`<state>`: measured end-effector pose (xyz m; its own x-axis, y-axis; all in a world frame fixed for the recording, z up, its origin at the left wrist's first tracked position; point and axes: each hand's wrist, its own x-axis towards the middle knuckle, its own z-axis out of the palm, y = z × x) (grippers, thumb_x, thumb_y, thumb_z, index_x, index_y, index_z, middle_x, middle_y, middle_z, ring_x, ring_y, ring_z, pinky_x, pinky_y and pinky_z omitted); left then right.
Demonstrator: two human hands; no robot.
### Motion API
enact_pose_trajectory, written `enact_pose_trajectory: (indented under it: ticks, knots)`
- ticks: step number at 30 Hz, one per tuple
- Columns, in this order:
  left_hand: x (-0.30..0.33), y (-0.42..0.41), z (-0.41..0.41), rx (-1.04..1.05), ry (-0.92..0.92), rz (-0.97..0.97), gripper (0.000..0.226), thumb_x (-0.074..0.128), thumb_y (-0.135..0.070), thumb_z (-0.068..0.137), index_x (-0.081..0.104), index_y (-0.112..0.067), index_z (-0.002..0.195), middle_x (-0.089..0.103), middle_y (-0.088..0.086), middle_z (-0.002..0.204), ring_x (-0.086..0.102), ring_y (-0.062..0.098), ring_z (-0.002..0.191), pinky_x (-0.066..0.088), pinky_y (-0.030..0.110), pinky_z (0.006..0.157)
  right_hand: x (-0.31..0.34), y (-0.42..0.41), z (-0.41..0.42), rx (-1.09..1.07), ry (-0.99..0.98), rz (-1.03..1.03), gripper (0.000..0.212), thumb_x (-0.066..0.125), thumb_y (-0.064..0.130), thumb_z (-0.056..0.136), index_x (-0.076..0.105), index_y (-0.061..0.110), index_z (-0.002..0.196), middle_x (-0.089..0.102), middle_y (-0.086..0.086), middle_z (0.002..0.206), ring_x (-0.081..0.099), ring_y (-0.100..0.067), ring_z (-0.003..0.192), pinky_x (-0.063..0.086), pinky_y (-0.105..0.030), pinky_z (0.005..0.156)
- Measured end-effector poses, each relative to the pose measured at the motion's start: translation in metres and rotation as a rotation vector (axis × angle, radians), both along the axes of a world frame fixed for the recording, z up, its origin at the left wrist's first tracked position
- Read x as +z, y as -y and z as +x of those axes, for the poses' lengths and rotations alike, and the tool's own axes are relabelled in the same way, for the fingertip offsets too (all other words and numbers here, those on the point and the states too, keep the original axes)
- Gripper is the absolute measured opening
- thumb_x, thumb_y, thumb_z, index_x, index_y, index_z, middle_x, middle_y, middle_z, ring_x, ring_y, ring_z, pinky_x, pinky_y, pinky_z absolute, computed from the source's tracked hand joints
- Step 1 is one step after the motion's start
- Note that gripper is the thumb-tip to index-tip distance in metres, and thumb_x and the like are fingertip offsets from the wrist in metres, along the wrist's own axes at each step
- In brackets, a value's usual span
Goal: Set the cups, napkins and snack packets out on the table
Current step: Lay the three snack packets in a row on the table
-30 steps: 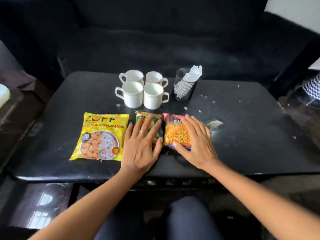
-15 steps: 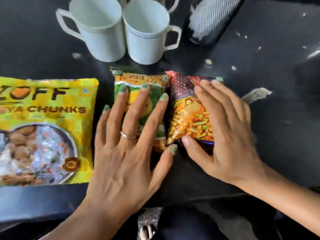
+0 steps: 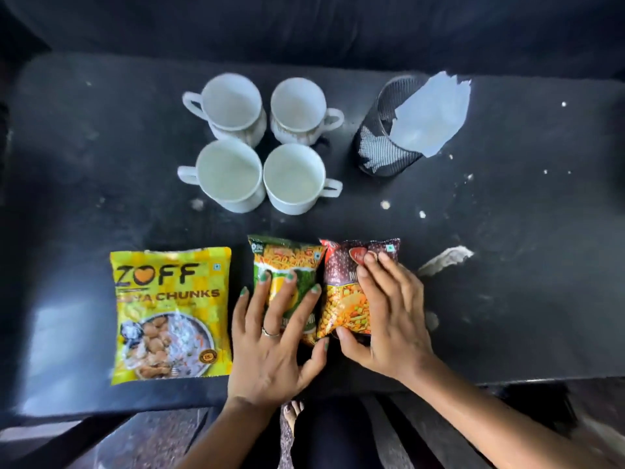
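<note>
Resting flat with fingers spread, the left hand (image 3: pixel 270 336) covers the green plastic snack packet (image 3: pixel 285 265) near the black table's (image 3: pixel 507 265) front edge; the right hand (image 3: pixel 389 319), thumb tucked under, grips the adjoining maroon snack packet (image 3: pixel 341 292).

Printed on flat yellow plastic packet (image 3: pixel 170 314), just left of left hand (image 3: pixel 270 346): "ZOFF", "CHUNKS". Other packets' lettering unreadable.

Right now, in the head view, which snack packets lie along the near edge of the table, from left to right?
Yellow soya chunks packet → green packet, under the left hand → dark red packet, under the right hand.
</note>
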<state>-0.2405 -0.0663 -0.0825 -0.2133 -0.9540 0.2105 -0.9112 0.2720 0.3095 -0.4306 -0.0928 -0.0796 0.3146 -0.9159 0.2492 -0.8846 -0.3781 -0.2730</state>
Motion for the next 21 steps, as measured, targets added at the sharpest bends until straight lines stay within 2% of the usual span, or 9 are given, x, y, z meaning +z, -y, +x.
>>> enact_pose_trajectory:
  ticks: [5, 11, 16, 21]
  knots:
    - [0.000, 0.000, 0.000, -0.013, 0.020, 0.029, 0.056, 0.044, -0.054, 0.086, 0.044, -0.024, 0.134, 0.035, 0.007, 0.142, 0.033, 0.037, 0.130, 0.036, 0.060, 0.099, -0.003, 0.000, 0.000, 0.010, -0.006, -0.004, 0.075, 0.050, 0.052, 0.079, 0.037, 0.001, 0.132, 0.036, -0.019, 0.142, 0.033, -0.035, 0.136, 0.035, -0.054, 0.105]
    - [-0.003, 0.000, -0.001, -0.039, 0.001, 0.034, 0.055, 0.045, -0.053, 0.086, 0.045, -0.023, 0.132, 0.020, 0.002, 0.148, 0.023, 0.034, 0.135, 0.033, 0.062, 0.101, -0.004, 0.001, 0.001, 0.017, -0.007, 0.004, 0.073, 0.047, 0.053, 0.080, 0.038, 0.001, 0.129, 0.036, -0.019, 0.140, 0.034, -0.036, 0.134, 0.036, -0.055, 0.105]
    - [-0.006, -0.002, -0.002, -0.045, -0.015, 0.020, 0.057, 0.046, -0.053, 0.087, 0.043, -0.025, 0.135, 0.017, 0.000, 0.154, 0.023, 0.034, 0.135, 0.032, 0.062, 0.104, -0.006, 0.001, 0.000, 0.029, -0.001, 0.011, 0.078, 0.048, 0.053, 0.079, 0.030, 0.003, 0.136, 0.036, -0.020, 0.140, 0.033, -0.036, 0.134, 0.035, -0.056, 0.105]
    - [-0.007, -0.004, -0.002, -0.020, -0.013, 0.040, 0.056, 0.044, -0.053, 0.088, 0.042, -0.025, 0.136, 0.030, 0.004, 0.146, 0.023, 0.033, 0.137, 0.028, 0.062, 0.107, -0.003, 0.001, 0.000, 0.025, -0.031, 0.014, 0.074, 0.050, 0.053, 0.079, 0.036, 0.003, 0.131, 0.036, -0.019, 0.140, 0.033, -0.036, 0.134, 0.036, -0.055, 0.104]
